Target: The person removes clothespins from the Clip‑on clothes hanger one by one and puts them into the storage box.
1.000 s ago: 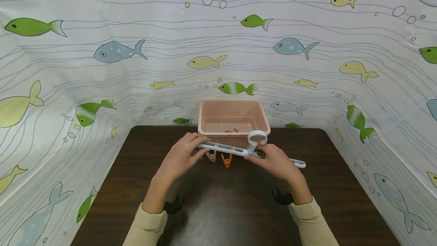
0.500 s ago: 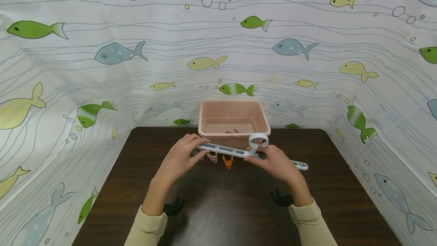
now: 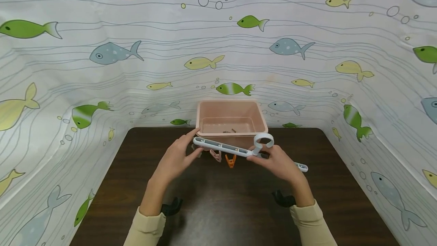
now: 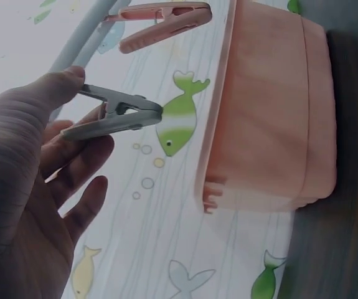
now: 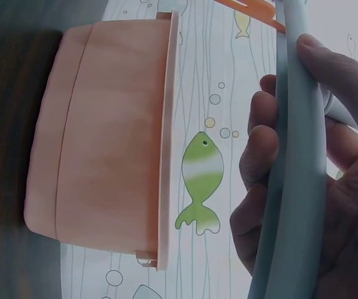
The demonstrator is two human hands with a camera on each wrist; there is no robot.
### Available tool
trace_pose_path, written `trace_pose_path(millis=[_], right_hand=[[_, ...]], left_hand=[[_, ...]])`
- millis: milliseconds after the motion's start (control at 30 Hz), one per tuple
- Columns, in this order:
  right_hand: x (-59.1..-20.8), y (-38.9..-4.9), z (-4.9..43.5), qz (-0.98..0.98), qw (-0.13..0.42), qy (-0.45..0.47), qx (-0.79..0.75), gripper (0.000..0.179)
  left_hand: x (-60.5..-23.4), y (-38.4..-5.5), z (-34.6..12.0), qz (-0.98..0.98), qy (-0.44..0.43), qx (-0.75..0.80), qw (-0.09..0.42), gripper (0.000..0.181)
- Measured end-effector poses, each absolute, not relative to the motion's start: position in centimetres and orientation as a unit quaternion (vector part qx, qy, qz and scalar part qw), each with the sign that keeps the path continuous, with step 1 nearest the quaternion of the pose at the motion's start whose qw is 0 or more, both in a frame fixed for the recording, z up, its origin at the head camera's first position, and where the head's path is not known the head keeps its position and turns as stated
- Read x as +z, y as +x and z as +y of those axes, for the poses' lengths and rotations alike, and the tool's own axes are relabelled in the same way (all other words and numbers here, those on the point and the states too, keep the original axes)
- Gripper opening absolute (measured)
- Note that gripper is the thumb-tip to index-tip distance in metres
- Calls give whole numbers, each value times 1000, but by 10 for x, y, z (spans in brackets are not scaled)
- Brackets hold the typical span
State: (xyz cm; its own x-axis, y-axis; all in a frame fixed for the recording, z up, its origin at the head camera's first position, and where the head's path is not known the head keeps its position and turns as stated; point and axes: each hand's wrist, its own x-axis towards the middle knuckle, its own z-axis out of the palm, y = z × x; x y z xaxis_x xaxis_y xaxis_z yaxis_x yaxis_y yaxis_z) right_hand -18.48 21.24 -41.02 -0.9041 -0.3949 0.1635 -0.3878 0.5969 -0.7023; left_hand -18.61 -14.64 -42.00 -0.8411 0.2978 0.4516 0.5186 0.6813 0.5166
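Note:
My right hand (image 3: 278, 162) grips a pale blue-grey clothes hanger (image 3: 225, 148) at its middle, just beside the hook (image 3: 262, 139). The hanger is in the air, sloping down to the right. An orange clothespin (image 3: 230, 161) and a pink clothespin (image 3: 216, 155) dangle from its left arm. A grey clothespin (image 4: 119, 115) is at the left end, close to the thumb tip in the left wrist view. My left hand (image 3: 175, 158) is around that end with thumb and index finger spread apart, the bar's tip showing between them.
Behind the hanger stands a pink plastic box (image 3: 232, 134) on the dark wooden table (image 3: 225, 208). A few small items (image 3: 233, 130) lie inside, too small to identify. A fish-print sheet (image 3: 218, 41) walls the back and both sides.
My left thumb and index finger have parted from the hanger's left end, leaving its tip in view. The hanger has shifted slightly, still in my right hand.

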Motion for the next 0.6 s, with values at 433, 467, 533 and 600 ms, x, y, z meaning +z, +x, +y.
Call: trace_pose_path(millis=[433,467,533,600], right_hand=[[-416,-184,209,890,8,-208,-406,28],[-417,-184,209,890,6,-208,-406,27],[-418,-184,208,889,4,-209,-408,27],[-418,-184,206,888,0,-211,-409,27]], left_hand=[[-440,-194,-145,-847,-232,-471,80,19],[-441,-193,-145,-843,-228,-481,75,21],[-442,-193,-145,-833,-216,-506,61,23],[-444,-193,-146,-821,-205,-530,50,24]])
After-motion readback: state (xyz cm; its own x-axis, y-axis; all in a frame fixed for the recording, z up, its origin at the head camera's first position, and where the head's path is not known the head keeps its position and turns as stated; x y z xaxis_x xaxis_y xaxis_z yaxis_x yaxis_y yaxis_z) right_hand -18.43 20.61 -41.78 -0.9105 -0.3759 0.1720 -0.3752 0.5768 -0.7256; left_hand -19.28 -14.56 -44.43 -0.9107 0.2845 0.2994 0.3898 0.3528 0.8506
